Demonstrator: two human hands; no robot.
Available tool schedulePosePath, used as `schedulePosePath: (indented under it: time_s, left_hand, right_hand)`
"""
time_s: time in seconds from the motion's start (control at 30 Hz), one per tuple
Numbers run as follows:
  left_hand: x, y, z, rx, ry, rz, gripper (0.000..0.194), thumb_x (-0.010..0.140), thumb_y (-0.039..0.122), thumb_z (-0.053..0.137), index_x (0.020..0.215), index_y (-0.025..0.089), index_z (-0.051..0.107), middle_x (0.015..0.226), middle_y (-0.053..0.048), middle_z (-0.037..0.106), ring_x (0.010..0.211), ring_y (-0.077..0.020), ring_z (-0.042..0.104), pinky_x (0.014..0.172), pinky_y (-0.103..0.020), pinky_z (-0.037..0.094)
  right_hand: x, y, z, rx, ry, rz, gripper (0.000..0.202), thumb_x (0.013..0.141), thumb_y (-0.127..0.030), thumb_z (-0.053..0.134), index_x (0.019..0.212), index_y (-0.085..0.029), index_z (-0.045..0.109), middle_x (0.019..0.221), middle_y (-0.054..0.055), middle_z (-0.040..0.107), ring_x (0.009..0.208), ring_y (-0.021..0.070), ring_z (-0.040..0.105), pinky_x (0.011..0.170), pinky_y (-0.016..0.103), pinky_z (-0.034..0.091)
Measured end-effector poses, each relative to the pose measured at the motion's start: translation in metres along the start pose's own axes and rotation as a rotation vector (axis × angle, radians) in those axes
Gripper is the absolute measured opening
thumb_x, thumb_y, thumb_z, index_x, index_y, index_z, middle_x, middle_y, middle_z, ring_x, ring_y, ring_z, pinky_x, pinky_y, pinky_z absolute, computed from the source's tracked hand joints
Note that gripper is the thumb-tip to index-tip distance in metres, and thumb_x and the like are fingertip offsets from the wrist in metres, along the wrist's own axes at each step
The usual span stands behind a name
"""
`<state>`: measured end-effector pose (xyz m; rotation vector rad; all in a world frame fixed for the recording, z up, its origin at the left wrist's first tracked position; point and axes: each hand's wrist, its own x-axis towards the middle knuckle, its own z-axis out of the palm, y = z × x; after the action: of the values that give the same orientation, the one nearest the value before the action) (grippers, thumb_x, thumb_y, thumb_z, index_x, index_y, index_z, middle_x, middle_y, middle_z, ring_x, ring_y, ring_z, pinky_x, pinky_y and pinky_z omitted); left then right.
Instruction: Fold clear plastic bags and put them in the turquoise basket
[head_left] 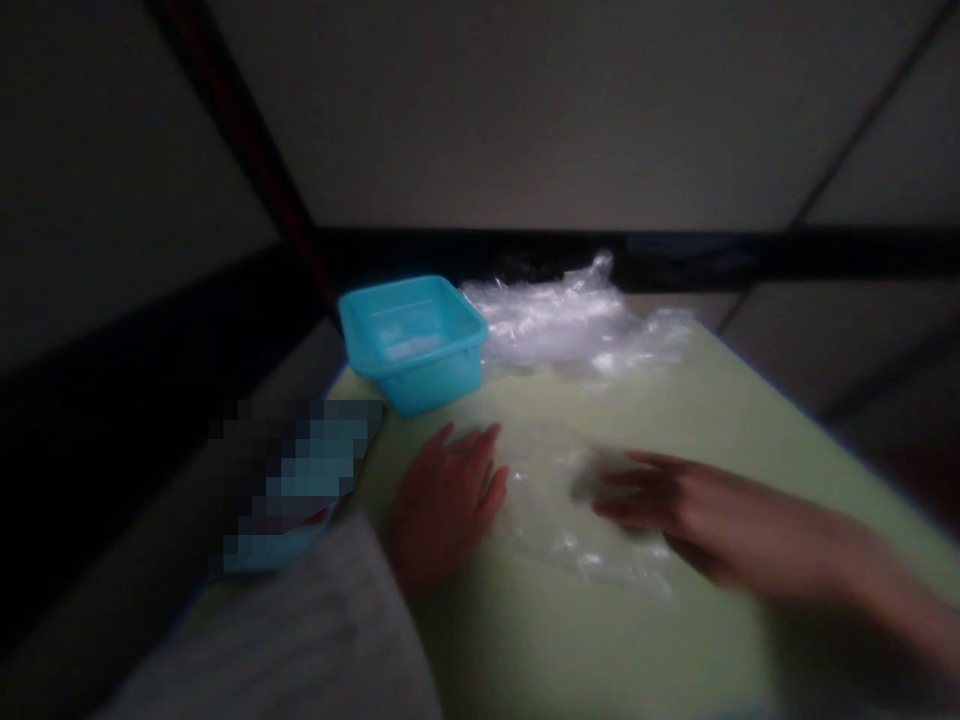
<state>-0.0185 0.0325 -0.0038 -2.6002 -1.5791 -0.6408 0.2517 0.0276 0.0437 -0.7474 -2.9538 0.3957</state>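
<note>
A thin clear plastic bag point(551, 515) lies on the pale green table between my two hands. At its left edge rests my left hand point(446, 505), back up, with its fingers apart and their tips at the plastic. My right hand point(675, 500) reaches in from the right over the bag, its fingers stretched leftward and smeared by motion. A small dark grey blur shows at those fingertips; whether it is an object or a shadow, I cannot tell.
A turquoise plastic basin point(442, 375) with some clear, whitish contents stands at the back left. Beside it lies a crumpled heap of clear plastic bags point(570, 325). A pixelated patch point(315, 470) covers something at the left edge of the green table point(600, 650). Wall panels rise behind.
</note>
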Motion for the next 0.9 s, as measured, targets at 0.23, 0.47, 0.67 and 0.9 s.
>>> schedulePosePath:
  time_s: [0.23, 0.47, 0.67, 0.9]
  left_hand:
    - [-0.012, 0.023, -0.005, -0.205, -0.157, 0.433, 0.040, 0.087, 0.021, 0.044, 0.127, 0.013, 0.044, 0.130, -0.011, 0.055, 0.127, -0.0228, 0.043, 0.111, -0.046, 0.025]
    - [-0.025, 0.038, 0.001, -0.316, -0.435, 0.602, 0.062, 0.090, 0.046, 0.045, 0.141, 0.018, 0.025, 0.144, -0.009, 0.039, 0.137, -0.0249, 0.024, 0.113, -0.052, 0.009]
    - [-0.022, 0.036, -0.004, -0.381, -0.409, 0.650, 0.062, 0.090, 0.051, 0.040, 0.140, 0.017, 0.027, 0.136, -0.011, 0.049, 0.132, -0.0241, 0.035, 0.113, -0.049, 0.013]
    - [-0.031, 0.035, 0.004, -0.496, -0.122, 0.723, 0.044, 0.093, 0.041, 0.029, 0.126, 0.015, 0.044, 0.095, -0.010, 0.071, 0.103, -0.0196, 0.061, 0.112, -0.043, 0.020]
  right_hand:
    - [0.009, 0.036, 0.003, 0.059, 0.168, 0.147, 0.062, 0.077, 0.002, 0.042, 0.133, -0.023, 0.046, 0.135, 0.006, 0.051, 0.122, 0.0227, 0.049, 0.102, 0.043, 0.041]
    - [0.017, 0.046, 0.015, 0.094, 0.116, 0.089, 0.056, 0.082, 0.000, 0.042, 0.136, -0.016, 0.041, 0.137, 0.012, 0.048, 0.128, 0.0213, 0.041, 0.103, 0.042, 0.039]
    - [0.015, 0.050, 0.016, 0.125, 0.166, 0.068, 0.054, 0.084, -0.002, 0.044, 0.134, -0.022, 0.044, 0.138, 0.008, 0.046, 0.128, 0.0210, 0.042, 0.104, 0.043, 0.038]
    - [0.017, 0.051, 0.016, 0.188, 0.223, -0.010, 0.045, 0.085, -0.003, 0.041, 0.126, -0.021, 0.051, 0.130, 0.007, 0.055, 0.121, 0.0202, 0.049, 0.101, 0.043, 0.040]
